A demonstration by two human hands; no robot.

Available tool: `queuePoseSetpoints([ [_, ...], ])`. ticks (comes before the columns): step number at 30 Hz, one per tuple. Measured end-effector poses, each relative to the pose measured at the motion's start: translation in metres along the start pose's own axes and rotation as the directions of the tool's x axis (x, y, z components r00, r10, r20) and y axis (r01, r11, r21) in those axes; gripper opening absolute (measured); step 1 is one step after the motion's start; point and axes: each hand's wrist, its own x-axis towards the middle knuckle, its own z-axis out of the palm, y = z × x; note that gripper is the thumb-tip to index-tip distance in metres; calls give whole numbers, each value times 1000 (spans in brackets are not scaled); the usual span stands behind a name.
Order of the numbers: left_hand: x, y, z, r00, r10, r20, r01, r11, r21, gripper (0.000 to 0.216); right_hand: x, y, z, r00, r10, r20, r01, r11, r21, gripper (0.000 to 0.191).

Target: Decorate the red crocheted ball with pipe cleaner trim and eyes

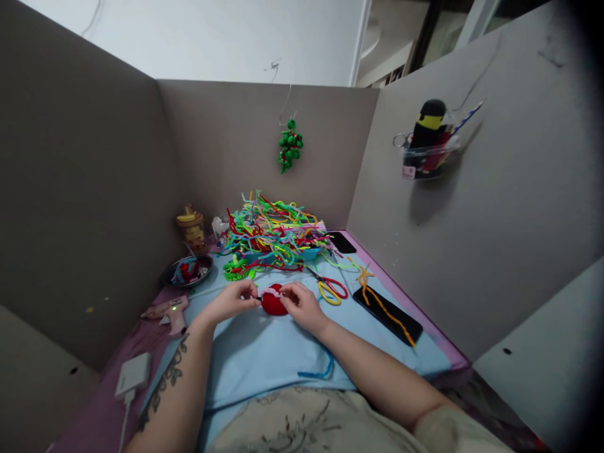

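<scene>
A red, fuzzy, rounded piece (274,305) with a light pink fuzzy strip (270,291) along its top is between my hands, just above the blue cloth. At its left edge, my left hand (236,298) is closed in a pinch, with a small dark bit showing at the fingertips. From the right, my right hand (304,305) grips the red piece with thumb and fingers near the strip's end. Scissors (333,290) with red and yellow handles lie right of my right hand. A green fuzzy figure (236,268) sits behind my left hand.
A heap of coloured pipe cleaners (274,233) rises at the back. Left are a dark bowl (206,272), a pink glue gun (177,314) and a white adapter (133,372). A black phone (377,319) lies right under an orange pipe cleaner (394,319). Grey partitions (264,138) surround the table.
</scene>
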Motion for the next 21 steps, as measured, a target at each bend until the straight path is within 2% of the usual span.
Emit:
queuePoseSetpoints([
  [3,6,10,17,997,3,-77,-30,938,-345,30,-4,-11,-1,977,-211,7,210,966,-151,31],
  [6,11,13,34,996,-43,-81,-5,856,-517,37,-4,-12,0,956,-293,5,288,935,-208,38],
  [11,14,16,47,997,-66,-36,33,813,-581,38,-2,-5,0,958,-286,-23,273,934,-229,25],
  [16,13,18,47,998,-69,-11,47,781,-623,37,-2,-7,-1,962,-272,-37,256,936,-240,22],
  [21,12,16,47,994,-104,-43,52,765,-642,37,-1,-9,-2,965,-259,-34,246,945,-216,22],
])
